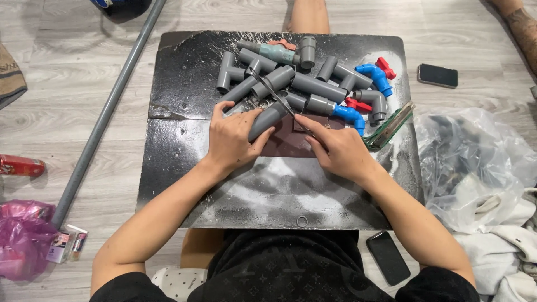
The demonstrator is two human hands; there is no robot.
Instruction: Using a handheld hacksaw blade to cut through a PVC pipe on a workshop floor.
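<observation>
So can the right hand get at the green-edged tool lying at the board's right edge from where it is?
Probably yes. The right hand rests just left of the green-edged tool, with only bare black board between them; the blue elbow fitting sits above that path.

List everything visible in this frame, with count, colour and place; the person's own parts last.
board: one, black, on the floor, before the person
pipe fittings: a pile, too tangled to count, grey, on the board's far half
taps: two blue with red handles, at the pile's right
scissors: one, metal, lying on the pile
brush: one, green-edged, at the board's right edge
long pipe: one, grey, on the floor, left
phones: two, black, one right of the board, one near the right arm
clear bag: one, right
pink bag: one, lower left
white cloth: lower right
left hand: gripping a grey pipe piece
right hand: fingers by the same piece
</observation>
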